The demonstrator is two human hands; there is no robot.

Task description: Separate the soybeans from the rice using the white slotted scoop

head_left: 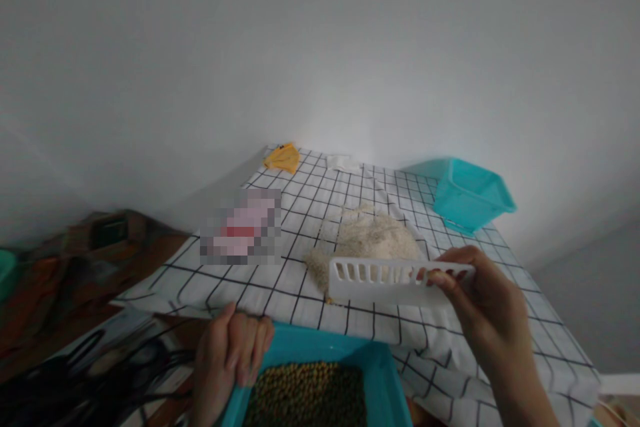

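Observation:
My right hand (493,320) is closed on one end of a white slotted plastic tray (380,287), thumb and fingers pinching its edge. The tray is held tilted, with its row of slots along the top. Just behind it, a heap of pale beige grains (373,233) lies on the checked cloth. My left hand (235,347) wraps its fingers over the left rim of a teal plastic bin (330,343) at the table's front edge. Inside the bin is a layer of small round beans or pellets (310,393), yellowish to dark green.
A white cloth with black grid lines (320,180) covers the table. On it are a teal basket (473,197) at the right, a yellow cloth (283,158), a white packet (343,163) and a blurred-out pink item (245,223). Dark cables (145,360) lie at lower left.

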